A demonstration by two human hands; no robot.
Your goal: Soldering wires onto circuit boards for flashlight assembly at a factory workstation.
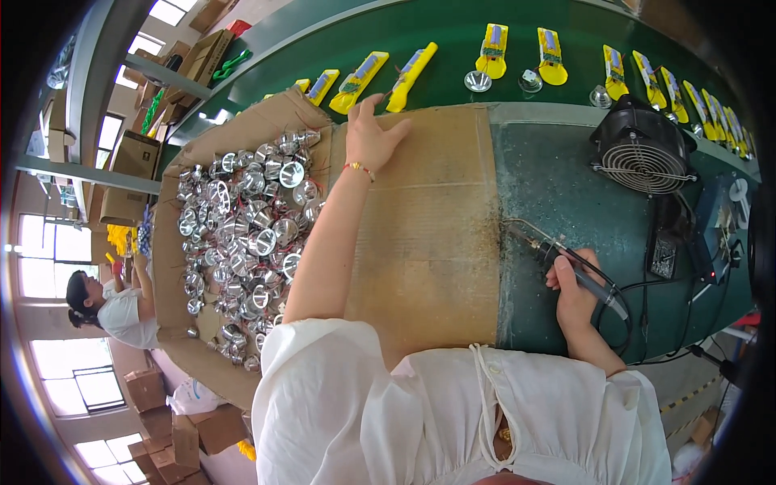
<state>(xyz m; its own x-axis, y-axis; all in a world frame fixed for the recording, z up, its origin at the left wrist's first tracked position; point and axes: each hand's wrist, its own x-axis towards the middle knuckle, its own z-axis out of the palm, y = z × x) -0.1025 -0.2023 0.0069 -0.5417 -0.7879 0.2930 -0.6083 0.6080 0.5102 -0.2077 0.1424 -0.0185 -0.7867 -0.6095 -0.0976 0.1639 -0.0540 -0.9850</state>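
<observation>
My left hand (372, 139) reaches to the far edge of the cardboard sheet (420, 234), thumb and fingers apart. Its fingertips are close beside a yellow flashlight housing half (413, 77); whether they touch it I cannot tell. Within my right hand (571, 295) is a soldering iron (584, 280), its tip and a thin metal guide pointing left over the sheet's right edge. To the left, a cardboard box (182, 323) holds a heap of shiny reflector cups (259, 214) with red wires.
More yellow housings (552, 56) with circuit boards line the green belt (453, 48), some beside reflectors (478, 81). A black fan (644, 149) and a soldering station (722, 218) stand at right, with cables (647, 283) along the bench. Another person (121, 311) works at far left.
</observation>
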